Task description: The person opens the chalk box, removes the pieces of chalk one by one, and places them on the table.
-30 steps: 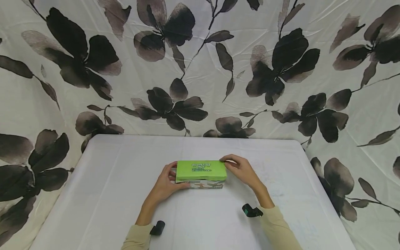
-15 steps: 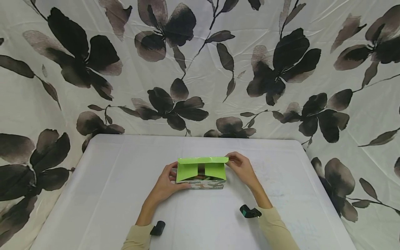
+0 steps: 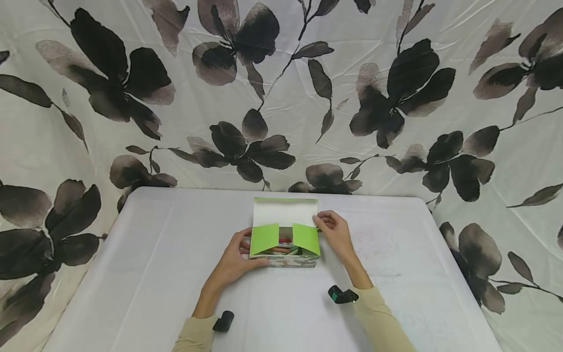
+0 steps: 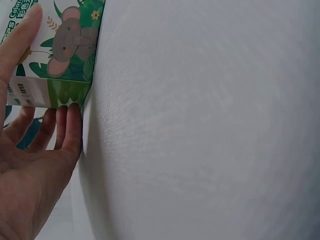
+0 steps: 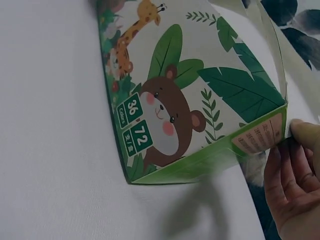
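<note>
A green cardboard box point(image 3: 264, 240) with cartoon animals on its sides stands on the table, with its lid point(image 3: 285, 212) raised at the back and the white inside showing. Two green side flaps lean inward, leaving a gap where several coloured sticks point(image 3: 286, 249) lie; their exact kind cannot be told. My left hand point(image 3: 234, 254) grips the box's left end, its thumb along the printed front and its fingers on the end panel. Near the back right corner, my right hand point(image 3: 335, 231) pinches the lid's right edge between thumb and fingers. The right wrist view shows the printed bear side point(image 5: 170, 115).
A white cloth covers the table point(image 3: 154, 274). Behind it hangs a white curtain point(image 3: 308, 98) with dark flowers. A small black device sits at each wrist, on the left point(image 3: 223, 321) and on the right point(image 3: 342, 294).
The lid has swung up and back from lying over the box, so the side flaps and the sticks inside show. My right hand has moved slightly back with it; the left stays.
</note>
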The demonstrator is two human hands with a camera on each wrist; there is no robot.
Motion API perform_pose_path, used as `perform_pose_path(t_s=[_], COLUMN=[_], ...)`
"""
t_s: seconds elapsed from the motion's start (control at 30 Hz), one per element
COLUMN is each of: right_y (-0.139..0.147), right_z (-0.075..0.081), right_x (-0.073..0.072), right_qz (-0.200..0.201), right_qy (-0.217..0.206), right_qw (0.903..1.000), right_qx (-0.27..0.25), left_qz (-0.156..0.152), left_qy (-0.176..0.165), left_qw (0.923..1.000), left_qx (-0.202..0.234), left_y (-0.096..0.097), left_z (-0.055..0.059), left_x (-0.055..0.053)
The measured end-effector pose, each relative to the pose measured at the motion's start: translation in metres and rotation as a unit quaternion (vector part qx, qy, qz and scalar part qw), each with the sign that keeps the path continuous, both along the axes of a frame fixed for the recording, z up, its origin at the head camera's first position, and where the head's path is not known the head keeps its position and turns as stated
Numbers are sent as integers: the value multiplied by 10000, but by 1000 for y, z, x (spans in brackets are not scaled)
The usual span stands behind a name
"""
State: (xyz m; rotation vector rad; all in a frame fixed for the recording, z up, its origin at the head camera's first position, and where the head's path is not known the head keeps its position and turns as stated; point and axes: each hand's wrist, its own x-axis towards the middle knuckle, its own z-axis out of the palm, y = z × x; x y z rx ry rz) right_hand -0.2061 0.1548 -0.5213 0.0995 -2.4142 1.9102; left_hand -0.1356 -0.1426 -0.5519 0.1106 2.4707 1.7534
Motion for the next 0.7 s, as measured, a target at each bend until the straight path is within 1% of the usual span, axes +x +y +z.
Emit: perform_pose_path(t_s=[0.07,0.23,0.33,0.47,0.53,0.6,0.7], right_y=[-3,-7,-8,-11,-12,-13,-14], right_z=[-1,-5,-4,0,2,3,1], right_x=[0,0,0,-2,-1,1,6], right_qz=[-155,-386,-525,-683,-715,-757,-868], right_qy=[-43,-169,-454,-947,-1067,-1037,-836], right_qw=[9999,9991,9975,9931,9917,9917,9925], right_qx=[9,-84,-104,55,84,120,223], left_qz=[-23,5,37,84,92,87,49], left_qy=[-11,23,41,-5,-19,-59,-61], left_qw=[10000,10000,9999,9999,9999,9999,9999], left_qx=[14,-27,-91,-98,-126,-126,-144], left_y=[0,0,0,0,0,1,2], left_z=[0,1,2,2,1,1,1], left_x=[0,0,-1,-1,-1,-1,-1])
